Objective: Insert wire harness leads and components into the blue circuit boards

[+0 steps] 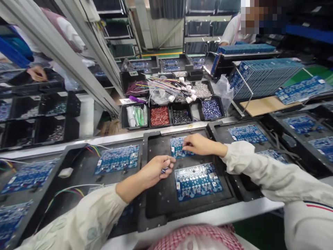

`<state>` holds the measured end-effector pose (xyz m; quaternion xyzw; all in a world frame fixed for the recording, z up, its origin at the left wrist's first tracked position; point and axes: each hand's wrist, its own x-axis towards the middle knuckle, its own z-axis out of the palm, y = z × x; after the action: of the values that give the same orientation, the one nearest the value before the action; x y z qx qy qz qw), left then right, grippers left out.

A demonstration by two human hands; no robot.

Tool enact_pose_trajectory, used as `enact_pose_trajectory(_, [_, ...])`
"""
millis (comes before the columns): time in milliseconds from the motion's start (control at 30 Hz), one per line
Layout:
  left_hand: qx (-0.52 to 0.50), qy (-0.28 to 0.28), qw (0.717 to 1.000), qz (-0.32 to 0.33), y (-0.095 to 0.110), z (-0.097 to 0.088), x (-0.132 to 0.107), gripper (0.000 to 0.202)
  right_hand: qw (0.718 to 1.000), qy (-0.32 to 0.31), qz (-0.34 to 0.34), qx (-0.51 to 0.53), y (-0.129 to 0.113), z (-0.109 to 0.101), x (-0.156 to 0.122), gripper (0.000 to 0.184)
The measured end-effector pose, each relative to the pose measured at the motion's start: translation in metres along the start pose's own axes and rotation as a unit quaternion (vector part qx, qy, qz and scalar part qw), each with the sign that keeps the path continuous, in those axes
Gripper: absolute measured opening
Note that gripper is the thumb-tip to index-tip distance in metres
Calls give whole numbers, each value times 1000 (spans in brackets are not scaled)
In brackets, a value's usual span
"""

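Observation:
My left hand (158, 168) is curled closed over the left side of a black tray (158, 201), with small blue components (164, 170) showing between its fingers. My right hand (199, 144) reaches over the upper blue circuit board (177, 143). Its fingers are pinched together at the board's surface, and whatever is between the tips is hidden. Part of that board is covered by the hand. Below it in the same tray lies a second blue circuit board (199, 181), flat and populated with small parts, touched by neither hand.
Behind the tray stand bins of red components (159, 116), black components (181, 116) and blue components (212, 109). A wire bundle (169, 85) lies across other bins. Boards fill a rack (267, 78) at right. Neighbouring trays hold a board with wires (117, 159). Co-workers sit across.

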<state>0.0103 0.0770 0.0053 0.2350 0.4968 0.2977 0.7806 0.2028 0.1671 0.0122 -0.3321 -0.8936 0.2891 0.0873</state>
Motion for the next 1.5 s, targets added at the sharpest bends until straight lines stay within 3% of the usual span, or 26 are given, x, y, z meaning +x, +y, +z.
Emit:
enact_pose_trajectory(100, [-3, -7, 1000, -3, -11, -3, -5, 16, 996, -71, -6, -46, 9, 16, 1, 17])
enact_pose_trajectory(233, [17, 14, 999, 27, -16, -4, -4, 15, 996, -60, -7, -62, 11, 29, 3, 21])
enact_pose_trajectory(867, [-1, 18, 999, 46, -16, -3, 0, 39, 996, -36, 45, -69, 11, 32, 4, 14])
enact_pose_trajectory(1000, [-4, 19, 999, 38, -16, -2, 2, 40, 997, -40, 22, -60, 9, 29, 2, 14])
enact_pose_trajectory(1200, [-17, -20, 999, 34, -18, 6, 6, 37, 994, -30, -67, 85, -11, 15, -11, 20])
enact_pose_trajectory(1333, [-2, -9, 1000, 22, -19, 11, 6, 34, 1000, -9, -18, -2, 6, 11, -17, 12])
enact_pose_trajectory(1500, [38, -8, 999, 6, -16, 13, 5, 33, 996, -39, 10, -78, 28, 15, -23, 13])
